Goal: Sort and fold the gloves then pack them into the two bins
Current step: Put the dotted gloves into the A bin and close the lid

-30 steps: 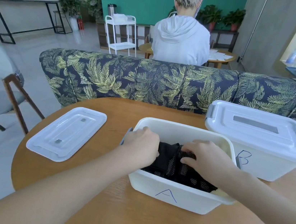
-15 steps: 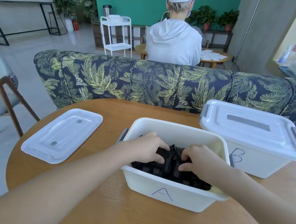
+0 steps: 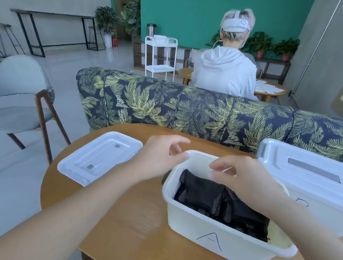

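- While your two hands hang above the open bin marked A (image 3: 212, 242), the black gloves (image 3: 220, 201) lie folded down inside it, with a pale glove (image 3: 276, 235) tucked at the right end.
- Your left hand (image 3: 157, 160) is over the bin's far left corner. Its fingers are loosely curled and hold nothing.
- Your right hand (image 3: 244, 178) is over the middle of the bin. Its fingers are bent a little and hold nothing too.
- Neither hand touches the gloves.
- The loose lid (image 3: 99, 157) lies flat on the round table (image 3: 123, 221), to the left of bin A and just beside your left hand.
- The lid's long side points away from you and to the right, much like the bin's.
- I think the lid is the next thing to fetch. Your left hand is the nearer one, so reach left with it.
- The bin marked B (image 3: 311, 187) sits to the right with its lid already on.
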### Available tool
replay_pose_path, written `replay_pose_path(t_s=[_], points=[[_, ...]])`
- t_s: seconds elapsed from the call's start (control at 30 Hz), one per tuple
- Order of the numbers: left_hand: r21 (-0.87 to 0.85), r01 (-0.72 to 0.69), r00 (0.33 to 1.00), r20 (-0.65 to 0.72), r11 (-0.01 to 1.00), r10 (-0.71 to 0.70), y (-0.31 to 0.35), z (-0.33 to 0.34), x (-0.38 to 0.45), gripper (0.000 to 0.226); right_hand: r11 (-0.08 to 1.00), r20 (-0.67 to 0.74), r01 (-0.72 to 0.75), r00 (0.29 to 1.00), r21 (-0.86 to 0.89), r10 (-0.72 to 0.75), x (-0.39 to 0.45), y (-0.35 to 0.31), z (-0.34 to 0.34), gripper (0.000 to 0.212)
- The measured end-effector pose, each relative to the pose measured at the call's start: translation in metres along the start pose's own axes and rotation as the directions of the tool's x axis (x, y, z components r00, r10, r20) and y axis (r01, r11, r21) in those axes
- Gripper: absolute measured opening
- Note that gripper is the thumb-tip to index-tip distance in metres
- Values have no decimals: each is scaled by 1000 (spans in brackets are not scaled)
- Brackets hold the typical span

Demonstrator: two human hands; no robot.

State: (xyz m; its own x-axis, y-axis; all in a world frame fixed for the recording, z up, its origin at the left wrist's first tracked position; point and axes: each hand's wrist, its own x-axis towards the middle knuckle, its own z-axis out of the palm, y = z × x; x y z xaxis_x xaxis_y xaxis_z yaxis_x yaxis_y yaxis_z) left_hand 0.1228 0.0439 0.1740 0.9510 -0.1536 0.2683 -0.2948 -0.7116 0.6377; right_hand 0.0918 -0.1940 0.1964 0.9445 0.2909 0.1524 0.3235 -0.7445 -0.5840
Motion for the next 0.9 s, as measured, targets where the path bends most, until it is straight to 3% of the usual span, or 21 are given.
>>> replay_pose_path(t_s=[0.13,0.27,0.47,0.6,0.9], points=[[-111,121,968,-205,986,-142,-48,-39,-33,22,976,-9,153,988,158,-154,5,-69,39,4],[-133,260,915,-283,956,-288,-112,-63,-71,18,939,41,230,968,255,-248,18,-113,108,7],[-8,376,907,-201,927,-369,-203,-73,-117,20,942,181,124,965,311,-187,50,-126,212,10],[170,302,946,-170,938,-274,-248,-71,-130,28,961,237,35,966,275,-103,63,-119,264,11],[233,267,963,-102,935,-250,-277,-63,-125,8,975,245,-27,969,218,-28,62,-109,291,15]])
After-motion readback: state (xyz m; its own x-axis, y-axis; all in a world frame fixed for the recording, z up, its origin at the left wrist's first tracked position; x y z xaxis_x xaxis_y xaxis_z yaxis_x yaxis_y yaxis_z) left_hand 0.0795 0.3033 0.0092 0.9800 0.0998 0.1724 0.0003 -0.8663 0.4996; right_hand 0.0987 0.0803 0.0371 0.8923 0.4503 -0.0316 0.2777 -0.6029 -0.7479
